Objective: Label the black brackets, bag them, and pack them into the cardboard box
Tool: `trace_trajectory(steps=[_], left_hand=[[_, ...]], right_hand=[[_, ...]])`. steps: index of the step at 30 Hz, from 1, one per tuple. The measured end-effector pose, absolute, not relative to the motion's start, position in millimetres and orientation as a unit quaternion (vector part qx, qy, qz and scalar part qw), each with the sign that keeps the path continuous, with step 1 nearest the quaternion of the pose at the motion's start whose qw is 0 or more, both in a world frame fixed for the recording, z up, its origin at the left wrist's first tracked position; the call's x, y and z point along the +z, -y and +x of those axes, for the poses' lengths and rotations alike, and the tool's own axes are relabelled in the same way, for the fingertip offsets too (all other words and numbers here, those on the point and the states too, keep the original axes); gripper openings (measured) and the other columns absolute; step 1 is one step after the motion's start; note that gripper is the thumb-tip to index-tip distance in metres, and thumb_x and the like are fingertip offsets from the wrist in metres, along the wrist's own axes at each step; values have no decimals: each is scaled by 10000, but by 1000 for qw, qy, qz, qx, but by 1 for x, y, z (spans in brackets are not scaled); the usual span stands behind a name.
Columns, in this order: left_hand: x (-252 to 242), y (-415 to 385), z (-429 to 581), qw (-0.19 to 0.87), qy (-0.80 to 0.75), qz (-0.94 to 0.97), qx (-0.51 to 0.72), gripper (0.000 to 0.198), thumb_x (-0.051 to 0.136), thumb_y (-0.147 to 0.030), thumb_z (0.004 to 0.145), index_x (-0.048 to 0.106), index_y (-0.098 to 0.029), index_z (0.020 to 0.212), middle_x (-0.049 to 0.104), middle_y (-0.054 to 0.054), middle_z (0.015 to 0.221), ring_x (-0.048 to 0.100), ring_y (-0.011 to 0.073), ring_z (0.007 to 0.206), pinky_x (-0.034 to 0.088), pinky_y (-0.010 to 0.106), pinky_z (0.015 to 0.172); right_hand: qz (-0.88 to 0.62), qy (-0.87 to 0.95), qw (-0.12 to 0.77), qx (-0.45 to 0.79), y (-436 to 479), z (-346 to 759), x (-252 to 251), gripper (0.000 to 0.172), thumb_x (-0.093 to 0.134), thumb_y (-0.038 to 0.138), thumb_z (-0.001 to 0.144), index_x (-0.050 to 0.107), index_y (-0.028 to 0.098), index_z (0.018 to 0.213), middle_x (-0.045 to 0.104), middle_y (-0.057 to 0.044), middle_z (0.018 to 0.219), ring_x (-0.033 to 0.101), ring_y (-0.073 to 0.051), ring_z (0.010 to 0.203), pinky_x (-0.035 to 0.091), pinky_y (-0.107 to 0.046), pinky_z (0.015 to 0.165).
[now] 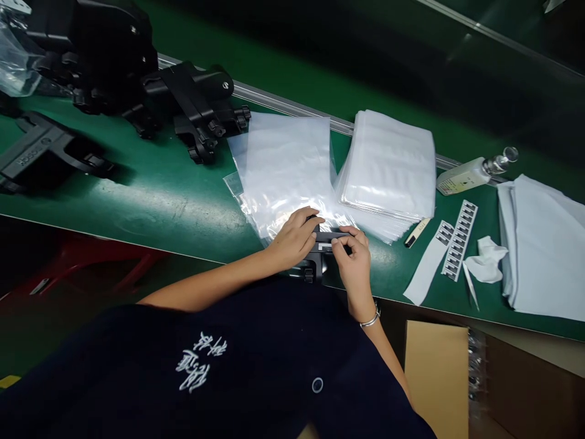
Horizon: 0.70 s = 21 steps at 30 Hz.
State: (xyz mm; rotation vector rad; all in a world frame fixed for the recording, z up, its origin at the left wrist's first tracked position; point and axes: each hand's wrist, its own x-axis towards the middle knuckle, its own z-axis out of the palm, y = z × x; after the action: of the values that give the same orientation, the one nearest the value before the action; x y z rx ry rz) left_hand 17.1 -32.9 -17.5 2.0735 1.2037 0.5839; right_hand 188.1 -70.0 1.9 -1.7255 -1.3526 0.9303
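The left hand (295, 239) grips the black bracket (315, 260), between both hands at the near edge of the table (183, 210); the right hand (353, 255) holds its other end, thumb at the white label (325, 247). Bracing firmly should help press it flat.

On the desk (183, 228), brackets (109, 61) are gathered at the left, with loose bags (287, 158) laid to their right and a bag stack (393, 164) set beside those. One single bracket (314, 259) is held at the near edge, before the loose bags. Right of the stack, a bottle (465, 175) is placed behind label strips (459, 241); a folded pile (548, 244) is set farthest right.
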Motion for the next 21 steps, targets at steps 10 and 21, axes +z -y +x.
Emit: trace_trajectory(steps=[10,21], left_hand=[[-18,32,18,323,-459,798,221,375,354,-166,940,502,-163,1285,454,156,1383,348,294,1389,364,515,1137],[-20,30,-10,225,-301,894,244,353,490,-306,929,590,-188,1246,651,125,1255,584,292,1214,460,498,1042]], right_hand=[[-671,539,362,358,70,189,4,229,590,293,847,566,217,632,600,-82,1076,537,-270,1143,399,-465,998],[-669,551,352,353,68,190,4,208,596,301,830,584,214,641,624,-85,1062,553,-269,1118,399,-474,1003]])
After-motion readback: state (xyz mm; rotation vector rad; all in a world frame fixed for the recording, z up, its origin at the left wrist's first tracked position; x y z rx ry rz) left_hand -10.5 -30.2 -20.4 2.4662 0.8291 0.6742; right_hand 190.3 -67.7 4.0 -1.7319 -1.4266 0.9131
